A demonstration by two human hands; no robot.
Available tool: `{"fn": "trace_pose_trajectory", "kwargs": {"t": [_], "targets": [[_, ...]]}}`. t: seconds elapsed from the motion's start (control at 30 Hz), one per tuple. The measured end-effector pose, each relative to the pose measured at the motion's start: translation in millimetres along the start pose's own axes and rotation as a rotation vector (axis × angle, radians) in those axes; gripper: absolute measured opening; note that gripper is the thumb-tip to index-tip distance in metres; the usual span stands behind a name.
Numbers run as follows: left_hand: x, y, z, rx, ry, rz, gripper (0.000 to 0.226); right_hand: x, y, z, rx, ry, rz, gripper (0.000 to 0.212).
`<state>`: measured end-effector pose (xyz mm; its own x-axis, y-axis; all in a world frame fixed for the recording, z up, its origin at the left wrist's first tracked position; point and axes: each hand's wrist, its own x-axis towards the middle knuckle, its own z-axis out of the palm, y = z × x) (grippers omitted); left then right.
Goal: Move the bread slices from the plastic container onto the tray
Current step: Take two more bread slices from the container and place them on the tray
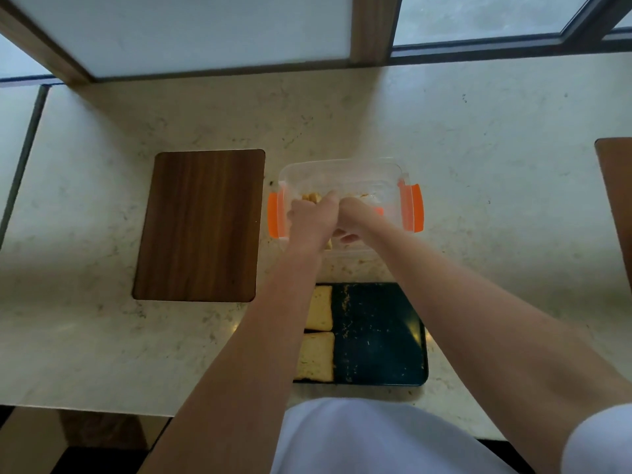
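A clear plastic container (383, 179) with orange side clips stands on the counter beyond the tray. Both hands reach into it. My left hand (309, 220) is curled around bread slices (312, 198) at the container's left side, with toasted edges showing above the knuckles. My right hand (355, 217) is beside it, fingers bent down inside the container; whether it grips bread is hidden. Nearer to me lies a dark tray (386, 336) scattered with crumbs. Two bread slices (319, 307) (316, 355) lie flat along its left side, partly under my left forearm.
A wooden cutting board (200, 225) lies left of the container on the pale stone counter (496, 186). A second wooden piece (615, 186) shows at the right edge. A window frame runs along the counter's far side. The counter's front edge is just below the tray.
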<state>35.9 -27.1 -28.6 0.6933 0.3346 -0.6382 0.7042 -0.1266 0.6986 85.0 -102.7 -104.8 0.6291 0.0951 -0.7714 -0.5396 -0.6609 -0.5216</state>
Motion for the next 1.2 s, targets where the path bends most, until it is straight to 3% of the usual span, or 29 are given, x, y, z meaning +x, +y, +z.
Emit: {"fn": "trace_pose_trajectory", "kwargs": {"t": [0.17,0.27,0.3,0.4,0.5,0.77,0.93,1.1,1.2], "targets": [[11,-2,8,0.051,-0.031,-0.080,0.071,-13,15,-9,0.163,0.008,-0.051,0.025],[21,1,6,0.271,-0.063,0.028,0.022,-18,20,-13,0.204,-0.007,-0.075,0.028],[24,3,4,0.359,-0.062,0.066,0.016,-19,20,-14,0.199,-0.006,-0.079,0.026],[31,5,4,0.607,-0.043,0.166,0.015,-18,22,-17,0.149,0.000,-0.081,0.023],[34,5,10,0.662,-0.056,0.188,0.023,-19,22,-20,0.127,-0.008,-0.090,0.021],[38,-5,12,0.527,-0.124,0.143,0.024,-32,23,-28,0.208,-0.031,-0.100,0.016],[32,-1,-1,0.247,-0.162,0.130,0.023,-52,13,-36,0.270,0.047,-0.186,0.005],[23,4,-22,-0.012,-0.236,0.111,0.034,-73,17,-42,0.396,0.065,-0.239,0.028],[18,8,-27,-0.038,-0.226,0.140,0.028,-86,21,-44,0.445,0.108,-0.283,0.025]]}}
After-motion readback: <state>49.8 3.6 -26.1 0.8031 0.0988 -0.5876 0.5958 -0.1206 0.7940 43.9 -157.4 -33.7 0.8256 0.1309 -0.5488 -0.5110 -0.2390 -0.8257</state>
